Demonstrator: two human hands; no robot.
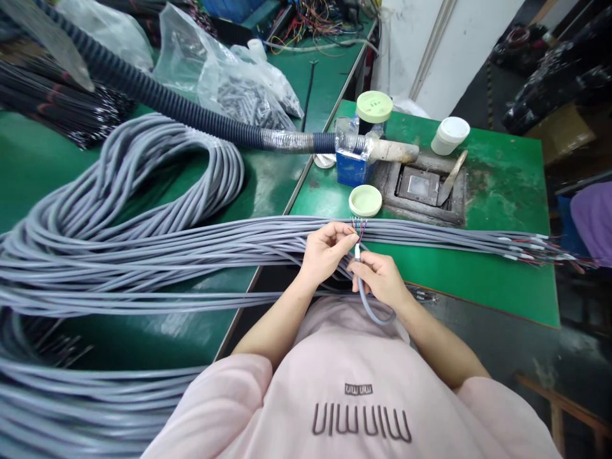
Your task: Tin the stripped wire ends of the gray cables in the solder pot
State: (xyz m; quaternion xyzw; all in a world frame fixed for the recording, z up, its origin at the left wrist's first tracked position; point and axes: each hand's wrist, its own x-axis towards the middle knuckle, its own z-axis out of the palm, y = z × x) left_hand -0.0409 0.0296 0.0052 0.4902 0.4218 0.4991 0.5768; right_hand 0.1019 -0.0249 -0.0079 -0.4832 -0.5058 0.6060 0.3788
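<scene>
A grey cable (369,310) curves up in front of my chest, its white-sleeved end pointing away from me with several thin coloured wires (358,226) fanned out. My left hand (329,250) pinches those wires between thumb and fingertips. Just below the white sleeve, my right hand (381,276) grips the grey jacket between thumb and fingers. Under and beyond both hands runs a long bundle of grey cables (268,237), whose stripped ends (526,247) lie at the right side of the green table.
A solder pot (418,186) sits in the green table with a scraper (452,178) leaning on it. A ribbed hose (191,115) ends above it. Nearby are a blue box (351,167), a pale green lid (365,201), a lidded jar (374,107) and a white tub (450,136).
</scene>
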